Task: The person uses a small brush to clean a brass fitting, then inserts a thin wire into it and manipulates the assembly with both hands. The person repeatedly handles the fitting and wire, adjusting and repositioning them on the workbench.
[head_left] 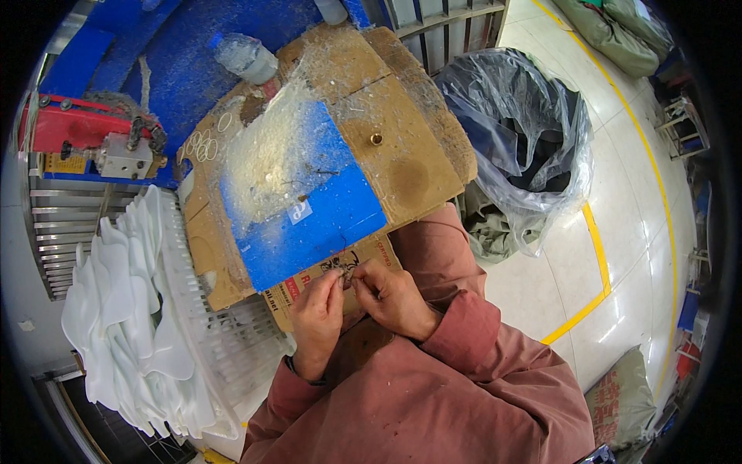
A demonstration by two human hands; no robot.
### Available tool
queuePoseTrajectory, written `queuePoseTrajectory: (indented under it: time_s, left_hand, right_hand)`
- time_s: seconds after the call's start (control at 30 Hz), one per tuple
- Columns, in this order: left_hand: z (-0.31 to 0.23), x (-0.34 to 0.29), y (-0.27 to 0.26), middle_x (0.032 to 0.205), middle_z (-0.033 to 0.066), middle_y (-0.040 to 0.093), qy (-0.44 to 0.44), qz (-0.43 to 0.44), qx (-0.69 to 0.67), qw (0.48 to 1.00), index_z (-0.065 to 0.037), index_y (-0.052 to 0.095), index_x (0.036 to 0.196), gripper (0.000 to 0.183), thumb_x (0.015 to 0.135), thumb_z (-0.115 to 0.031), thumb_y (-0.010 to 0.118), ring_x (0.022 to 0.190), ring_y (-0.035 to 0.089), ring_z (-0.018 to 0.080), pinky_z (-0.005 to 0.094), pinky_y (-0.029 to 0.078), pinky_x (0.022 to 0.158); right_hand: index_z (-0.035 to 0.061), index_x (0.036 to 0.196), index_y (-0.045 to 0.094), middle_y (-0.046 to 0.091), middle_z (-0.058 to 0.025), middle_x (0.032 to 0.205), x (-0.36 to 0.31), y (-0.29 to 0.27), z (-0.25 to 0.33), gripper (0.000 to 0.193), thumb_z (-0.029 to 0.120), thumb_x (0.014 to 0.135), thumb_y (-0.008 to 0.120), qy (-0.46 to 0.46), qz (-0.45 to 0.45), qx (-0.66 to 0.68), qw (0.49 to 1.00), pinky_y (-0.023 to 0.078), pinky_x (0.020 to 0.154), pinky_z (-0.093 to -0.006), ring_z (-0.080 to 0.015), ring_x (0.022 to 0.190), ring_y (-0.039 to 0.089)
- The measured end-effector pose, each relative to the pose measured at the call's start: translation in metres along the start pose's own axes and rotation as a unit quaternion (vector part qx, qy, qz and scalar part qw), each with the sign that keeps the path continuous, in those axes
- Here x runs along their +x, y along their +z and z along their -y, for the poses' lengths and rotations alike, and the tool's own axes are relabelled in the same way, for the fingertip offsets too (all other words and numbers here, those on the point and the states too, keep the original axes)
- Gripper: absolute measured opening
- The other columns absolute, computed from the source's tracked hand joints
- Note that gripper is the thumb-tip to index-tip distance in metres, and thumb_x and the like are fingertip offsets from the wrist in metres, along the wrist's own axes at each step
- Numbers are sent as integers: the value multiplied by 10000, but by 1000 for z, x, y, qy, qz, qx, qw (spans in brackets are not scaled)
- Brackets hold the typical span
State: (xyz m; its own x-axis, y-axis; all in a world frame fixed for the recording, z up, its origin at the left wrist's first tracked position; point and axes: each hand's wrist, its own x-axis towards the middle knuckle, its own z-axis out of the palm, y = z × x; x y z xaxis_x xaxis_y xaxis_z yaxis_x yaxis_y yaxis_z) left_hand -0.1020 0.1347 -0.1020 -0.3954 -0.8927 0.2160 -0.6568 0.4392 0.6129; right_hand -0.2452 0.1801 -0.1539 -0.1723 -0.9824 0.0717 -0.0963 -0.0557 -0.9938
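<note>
Cardboard, dusted with pale shavings over a blue sheet [309,224], lies just beyond your hands, and your left hand [315,321] and right hand [394,298] are pressed close together, both pinching one small dark part [345,277] too tiny to identify. Beside your left hand a stack of white moulded plastic pieces [131,309] sits in a white crate [224,332]; how many are finished, I cannot tell, so the work looks mid-way at best.

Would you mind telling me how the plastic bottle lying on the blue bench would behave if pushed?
The plastic bottle lies on its side, so it would probably roll. It looks clear and mostly empty, likely light. Debris on the blue bench may slow it.
</note>
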Motion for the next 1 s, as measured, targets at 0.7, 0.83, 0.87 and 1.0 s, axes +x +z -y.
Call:
queuePoseTrajectory:
  time_s: [0.7,0.83,0.87,1.0]
  left_hand:
    - [6,-1,-2,935,166,720,49,24,-28,998,21,703,1072,165,915,5,653,820,723,242,302,560,693]
    - [5,-1,-3,929,168,722,11,22,-76,997,17,706,1064,160,913,6,655,834,727,235,297,562,701]
    - [5,0,-5,932,163,725,-61,50,-129,989,15,708,1062,159,912,7,657,838,729,235,299,564,705]
    - [9,3,-16,944,152,733,-205,139,-186,951,16,707,1063,159,910,5,665,853,733,227,301,569,718]
  right_hand:
    - [29,1030,564,659,-106,814,-1,-3,-7,93,118,1002,561,155,65,349,922,512,576,-323,-176,640,651]
    - [34,1020,561,640,-33,871,-4,-1,-11,114,144,1033,536,188,83,401,893,490,556,-269,-116,603,585]
    - [33,1018,560,641,-36,866,-5,-1,-12,114,145,1031,540,170,91,358,914,491,556,-271,-120,600,587]
    - [36,1008,556,615,-27,813,-3,-2,-15,111,144,1028,543,-113,46,-106,987,492,559,-272,-115,596,579]
